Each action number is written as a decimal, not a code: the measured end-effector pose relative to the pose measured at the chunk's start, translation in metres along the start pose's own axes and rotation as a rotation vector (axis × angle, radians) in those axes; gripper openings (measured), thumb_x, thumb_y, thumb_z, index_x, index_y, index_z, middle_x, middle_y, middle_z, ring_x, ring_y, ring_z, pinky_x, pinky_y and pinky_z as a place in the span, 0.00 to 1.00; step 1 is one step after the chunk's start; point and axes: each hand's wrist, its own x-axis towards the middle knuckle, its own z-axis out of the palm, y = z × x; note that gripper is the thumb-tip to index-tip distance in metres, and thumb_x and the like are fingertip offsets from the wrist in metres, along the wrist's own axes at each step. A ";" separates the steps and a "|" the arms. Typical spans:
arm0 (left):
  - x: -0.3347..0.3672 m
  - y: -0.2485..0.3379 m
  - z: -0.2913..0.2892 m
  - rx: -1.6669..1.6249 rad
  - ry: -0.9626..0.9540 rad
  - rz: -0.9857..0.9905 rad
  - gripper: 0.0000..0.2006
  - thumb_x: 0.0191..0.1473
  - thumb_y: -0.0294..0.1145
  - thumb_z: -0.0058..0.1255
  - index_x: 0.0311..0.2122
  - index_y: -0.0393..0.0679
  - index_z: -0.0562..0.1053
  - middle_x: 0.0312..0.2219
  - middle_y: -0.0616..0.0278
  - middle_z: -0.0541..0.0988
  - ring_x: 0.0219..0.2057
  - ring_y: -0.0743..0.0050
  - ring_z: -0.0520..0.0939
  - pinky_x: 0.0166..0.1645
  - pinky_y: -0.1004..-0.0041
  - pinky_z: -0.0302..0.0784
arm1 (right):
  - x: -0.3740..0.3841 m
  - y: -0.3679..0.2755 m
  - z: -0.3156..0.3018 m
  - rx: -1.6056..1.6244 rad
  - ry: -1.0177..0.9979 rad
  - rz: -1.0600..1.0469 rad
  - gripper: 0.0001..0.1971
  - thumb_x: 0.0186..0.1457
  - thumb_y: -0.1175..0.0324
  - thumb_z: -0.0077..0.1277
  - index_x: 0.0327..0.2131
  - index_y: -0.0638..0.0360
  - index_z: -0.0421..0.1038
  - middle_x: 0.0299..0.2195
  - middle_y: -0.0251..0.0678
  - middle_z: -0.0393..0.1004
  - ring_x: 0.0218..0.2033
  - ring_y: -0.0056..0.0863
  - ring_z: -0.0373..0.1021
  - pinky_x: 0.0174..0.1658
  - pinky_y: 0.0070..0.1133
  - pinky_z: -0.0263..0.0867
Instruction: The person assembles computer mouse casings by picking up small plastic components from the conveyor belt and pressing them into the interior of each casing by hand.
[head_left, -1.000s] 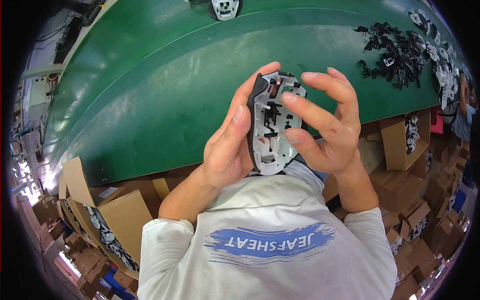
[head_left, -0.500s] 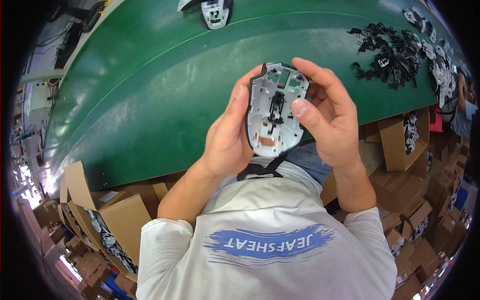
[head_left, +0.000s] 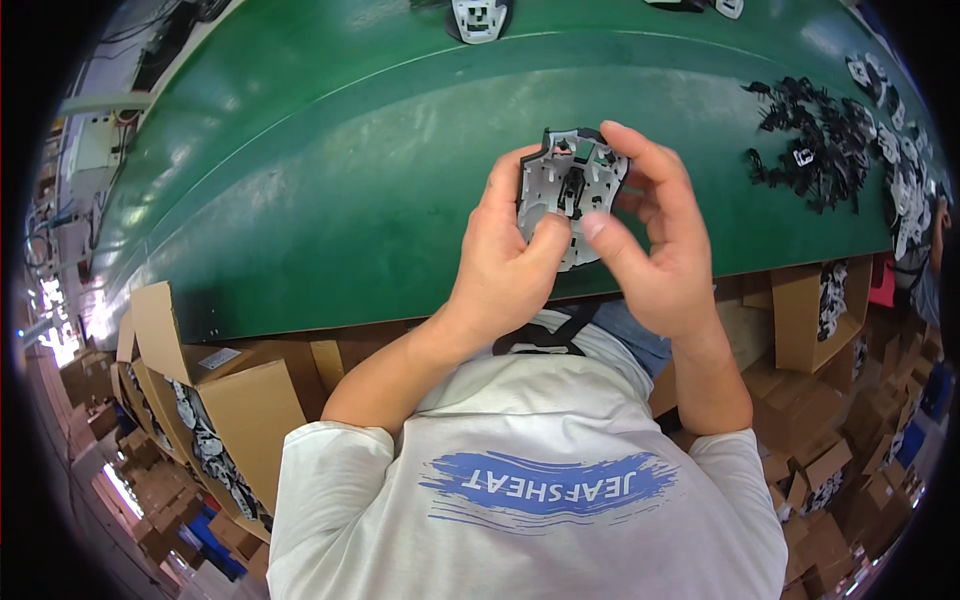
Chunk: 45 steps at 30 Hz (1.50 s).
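A computer mouse shell [head_left: 543, 184], white inside with a black rim, is held above the near part of the green table. Fixed along its middle is a narrow black plastic part [head_left: 572, 188]. My left hand [head_left: 508, 268] grips the shell's left side, its thumb laid over the inside by the lower end of the black part. My right hand [head_left: 668, 265] curls its fingers around the right edge, thumb at the inner right side. The thumbs and palms hide the shell's lower part.
A heap of small black plastic parts [head_left: 815, 145] lies on the green table [head_left: 390, 180] at the right, beside several white shells [head_left: 908, 200]. Another shell [head_left: 478, 20] sits at the far edge. Open cartons [head_left: 250, 420] of parts stand lower left, with another carton [head_left: 795, 310] at right.
My left thumb has moved from the shell's left edge onto its inside. The shell is tilted more and looks shorter. The whole view has shifted slightly.
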 end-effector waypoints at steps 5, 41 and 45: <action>0.001 0.015 -0.003 0.311 0.047 0.113 0.25 0.60 0.24 0.49 0.63 0.33 0.66 0.49 0.36 0.81 0.50 0.42 0.86 0.56 0.57 0.80 | 0.003 -0.011 0.007 -0.218 -0.026 0.048 0.40 0.54 0.77 0.61 0.70 0.64 0.60 0.66 0.48 0.70 0.60 0.43 0.75 0.59 0.29 0.72; -0.005 0.013 -0.040 0.116 -0.179 -0.024 0.31 0.70 0.28 0.47 0.73 0.36 0.51 0.61 0.50 0.72 0.60 0.64 0.76 0.63 0.65 0.74 | 0.026 -0.008 0.013 -0.102 -0.219 0.250 0.44 0.58 0.73 0.59 0.76 0.58 0.51 0.63 0.54 0.70 0.61 0.43 0.73 0.59 0.32 0.71; -0.011 0.027 -0.053 -0.164 -0.119 -0.197 0.32 0.71 0.34 0.48 0.74 0.40 0.51 0.62 0.52 0.72 0.58 0.60 0.79 0.53 0.62 0.84 | 0.034 -0.009 0.007 0.243 -0.452 0.353 0.50 0.61 0.70 0.64 0.79 0.54 0.42 0.68 0.51 0.65 0.57 0.35 0.74 0.56 0.28 0.73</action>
